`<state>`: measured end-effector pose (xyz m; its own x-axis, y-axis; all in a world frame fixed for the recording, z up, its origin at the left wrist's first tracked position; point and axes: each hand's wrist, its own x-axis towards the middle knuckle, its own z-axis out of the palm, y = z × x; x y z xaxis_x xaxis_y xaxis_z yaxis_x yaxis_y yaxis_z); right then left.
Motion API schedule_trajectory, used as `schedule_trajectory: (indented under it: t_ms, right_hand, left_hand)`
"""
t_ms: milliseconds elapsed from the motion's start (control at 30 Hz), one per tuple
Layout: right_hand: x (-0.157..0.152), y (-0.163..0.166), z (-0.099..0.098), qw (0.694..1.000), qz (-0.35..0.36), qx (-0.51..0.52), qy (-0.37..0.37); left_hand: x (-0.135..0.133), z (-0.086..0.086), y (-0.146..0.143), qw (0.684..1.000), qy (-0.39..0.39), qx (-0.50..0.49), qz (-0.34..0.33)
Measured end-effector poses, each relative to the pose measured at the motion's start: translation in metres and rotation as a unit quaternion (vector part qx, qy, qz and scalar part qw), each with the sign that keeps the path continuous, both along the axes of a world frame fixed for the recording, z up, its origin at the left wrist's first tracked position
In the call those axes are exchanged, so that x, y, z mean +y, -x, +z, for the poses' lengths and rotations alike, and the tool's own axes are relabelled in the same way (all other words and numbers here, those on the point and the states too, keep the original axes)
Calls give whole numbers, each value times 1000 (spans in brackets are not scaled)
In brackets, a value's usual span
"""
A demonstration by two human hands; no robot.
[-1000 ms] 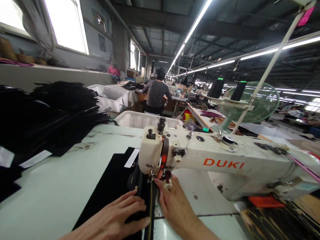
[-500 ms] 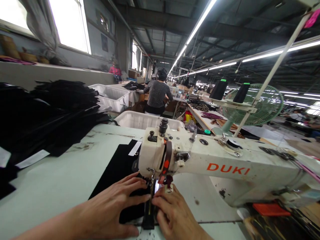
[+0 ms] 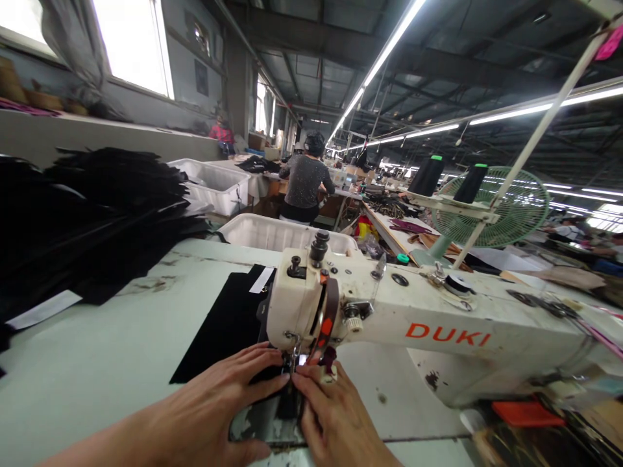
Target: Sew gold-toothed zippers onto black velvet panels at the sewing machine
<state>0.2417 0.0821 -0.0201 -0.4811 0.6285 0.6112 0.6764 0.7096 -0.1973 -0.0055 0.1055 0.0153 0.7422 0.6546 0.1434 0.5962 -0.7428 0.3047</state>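
Note:
A black fabric piece with a white paper strip on its far edge lies flat under the head of a white sewing machine. My left hand rests on its near edge, fingers and thumb spread, fingertips beside the presser foot. Between my hands runs a narrow black strip, apparently a zipper tape. My right hand is closed with curled fingers at this strip, just right of the needle area. Its fingertips partly hide the strip and the stitching spot.
Stacked black fabric pieces cover the table's left. White plastic bins stand beyond the machine. Black thread cones and a green fan are at the right. Farther ahead, a person sits facing away.
The black fabric and strip have moved forward, away from me, under the machine head. Less of the strip shows on the near side. Both hands stay close to the presser foot.

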Motion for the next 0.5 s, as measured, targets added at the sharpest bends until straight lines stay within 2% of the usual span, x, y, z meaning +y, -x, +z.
schedule_trajectory:
  t_ms: [167, 300, 433, 500]
  right_hand:
    - [0, 1, 5, 1000, -3, -5, -6]
    - [-1, 2, 8, 1000, -5, -12, -15]
    - [2, -8, -5, 998, 6, -50, -45]
    - [10, -16, -19, 996, 27, -61, -56]
  left_hand:
    - [3, 2, -3, 1000, -13, 13, -5]
    - [4, 12, -7, 1000, -3, 14, -17]
    - [6, 20, -11, 996, 27, -61, -65]
    - [11, 17, -8, 996, 26, -59, -57]
